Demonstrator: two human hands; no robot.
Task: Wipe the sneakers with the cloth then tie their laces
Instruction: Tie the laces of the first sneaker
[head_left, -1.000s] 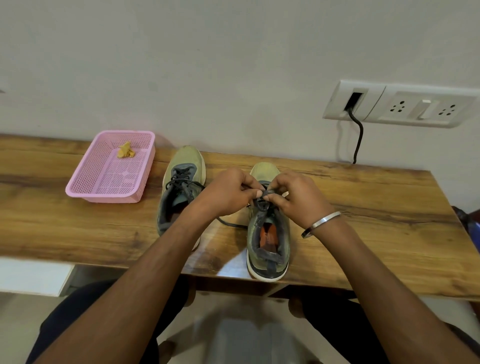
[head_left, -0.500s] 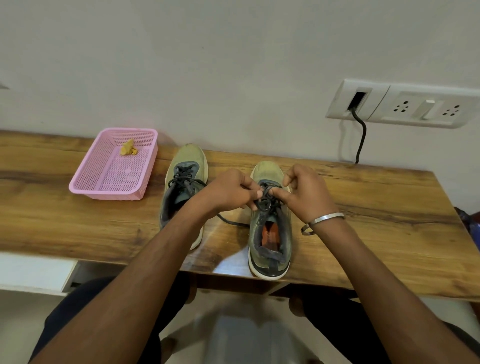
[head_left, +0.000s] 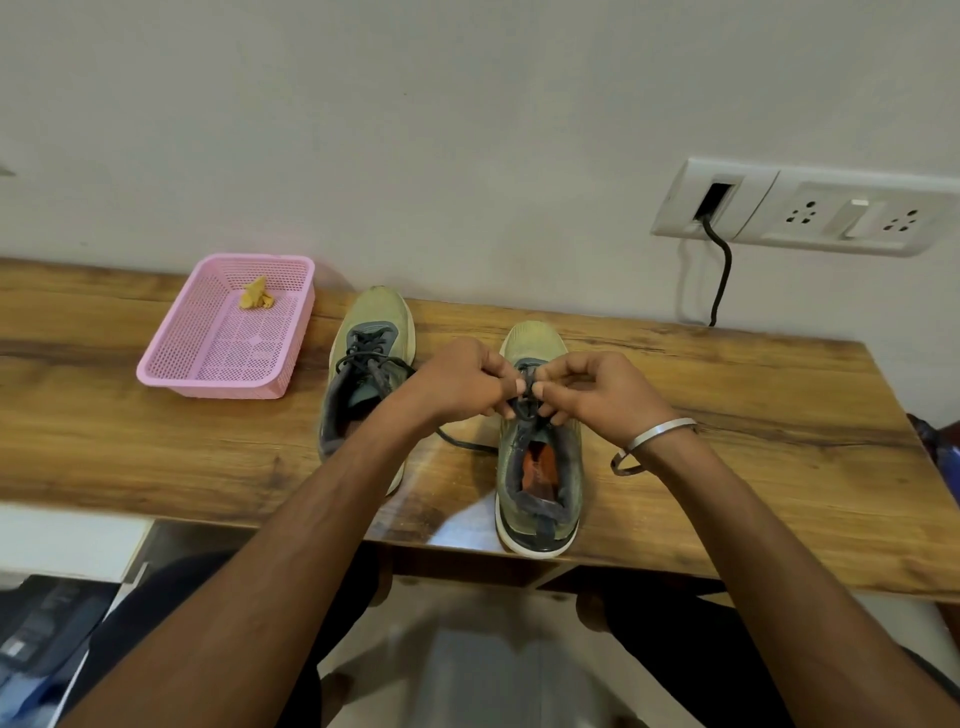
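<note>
Two sneakers on the tabletop (head_left: 727, 415): left hand (head_left: 457, 382) and right hand (head_left: 597, 395) each pinch the right sneaker's (head_left: 540, 447) laces (head_left: 525, 397); one cloth (head_left: 255, 300), seemingly, in one basket (head_left: 171, 364).

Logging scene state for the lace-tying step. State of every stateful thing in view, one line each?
left hand: pinching the right sneaker's lace
right hand: pinching the same lace
right sneaker: upright on the table, lace mid-tie
left sneaker: upright, laced; whether it is knotted I cannot tell
cloth: crumpled in the basket
pink basket: upright on the table
wall socket: cable plugged in
</note>
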